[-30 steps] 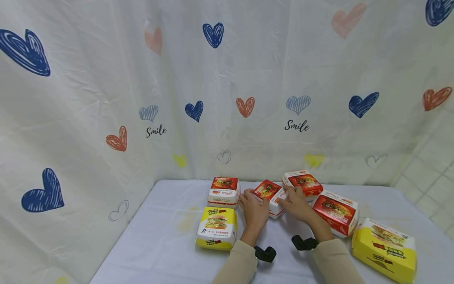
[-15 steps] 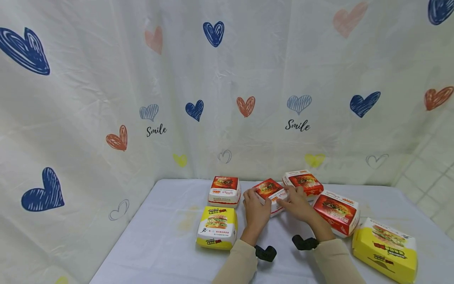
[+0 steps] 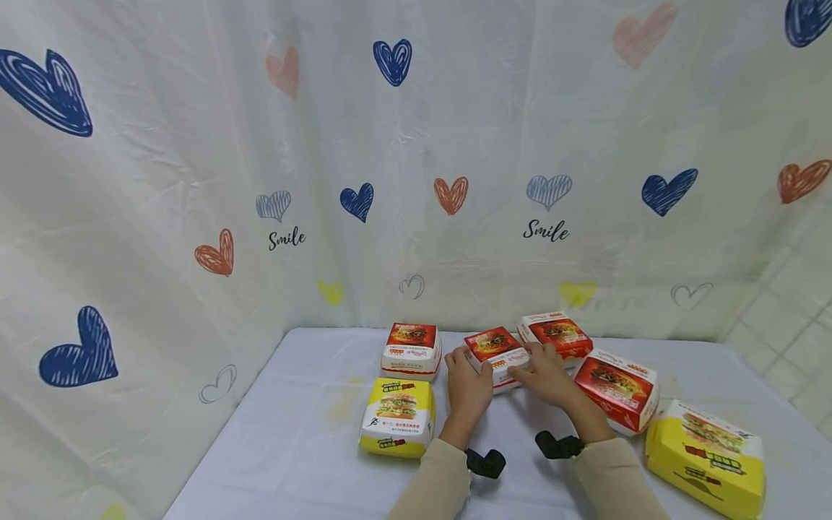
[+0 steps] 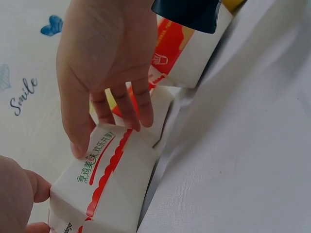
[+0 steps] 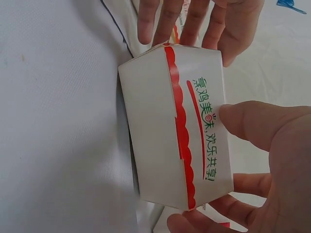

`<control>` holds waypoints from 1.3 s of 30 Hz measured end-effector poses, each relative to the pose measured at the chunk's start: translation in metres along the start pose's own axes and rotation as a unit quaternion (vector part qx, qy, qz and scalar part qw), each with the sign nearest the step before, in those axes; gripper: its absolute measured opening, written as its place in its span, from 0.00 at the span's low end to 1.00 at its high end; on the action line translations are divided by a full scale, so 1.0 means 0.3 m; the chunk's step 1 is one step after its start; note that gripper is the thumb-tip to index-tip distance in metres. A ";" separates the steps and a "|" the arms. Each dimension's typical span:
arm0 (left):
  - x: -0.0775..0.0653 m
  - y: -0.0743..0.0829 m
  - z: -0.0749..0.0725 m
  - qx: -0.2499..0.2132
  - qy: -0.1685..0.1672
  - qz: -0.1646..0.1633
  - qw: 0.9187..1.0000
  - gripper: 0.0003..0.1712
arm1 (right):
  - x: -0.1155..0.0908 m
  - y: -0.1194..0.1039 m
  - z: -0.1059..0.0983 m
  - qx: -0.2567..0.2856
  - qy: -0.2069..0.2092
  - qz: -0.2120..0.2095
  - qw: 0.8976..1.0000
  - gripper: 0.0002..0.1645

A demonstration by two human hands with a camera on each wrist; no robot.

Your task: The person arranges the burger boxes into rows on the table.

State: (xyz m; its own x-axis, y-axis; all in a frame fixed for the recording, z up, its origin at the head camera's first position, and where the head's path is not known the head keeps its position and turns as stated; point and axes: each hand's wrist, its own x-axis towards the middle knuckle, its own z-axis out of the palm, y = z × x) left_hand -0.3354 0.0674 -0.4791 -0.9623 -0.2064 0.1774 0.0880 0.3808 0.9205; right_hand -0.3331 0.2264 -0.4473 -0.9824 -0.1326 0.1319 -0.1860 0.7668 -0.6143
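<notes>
A red and white burger box (image 3: 497,352) is between both hands at the middle back of the table. My left hand (image 3: 468,388) holds its left side, fingers along that side and thumb at the front top edge. On the opposite side, my right hand (image 3: 547,375) grips the box, its fingers round the right corner. In the right wrist view, the right thumb (image 5: 240,119) presses the top edge above green lettering. Both wrist views show the box's white front wall with a red scalloped band, its base right at the cloth.
Left of the hands stand another red and white box (image 3: 411,354) and a yellow box (image 3: 396,419) before it. To the right are two red boxes (image 3: 557,334) and a bigger yellow box (image 3: 705,458). A heart-printed curtain (image 3: 481,267) hangs behind the white-covered table (image 3: 292,448).
The burger box between the hands has turned, so its front now faces more squarely toward me. The left hand has shifted slightly right with it; the other boxes stay put.
</notes>
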 end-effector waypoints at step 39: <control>0.000 -0.008 -0.010 -0.006 -0.034 -0.013 0.999 0.32 | 0.004 0.012 0.005 0.028 -0.041 0.037 0.998 0.43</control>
State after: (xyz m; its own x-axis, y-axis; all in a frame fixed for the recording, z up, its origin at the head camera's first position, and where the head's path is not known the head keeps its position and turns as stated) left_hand -0.3348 0.0639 -0.4802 -0.9795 -0.1546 0.1294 0.0652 0.3642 0.9290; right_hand -0.3349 0.2282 -0.4504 -0.9914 -0.1288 0.0213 -0.1105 0.7412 -0.6622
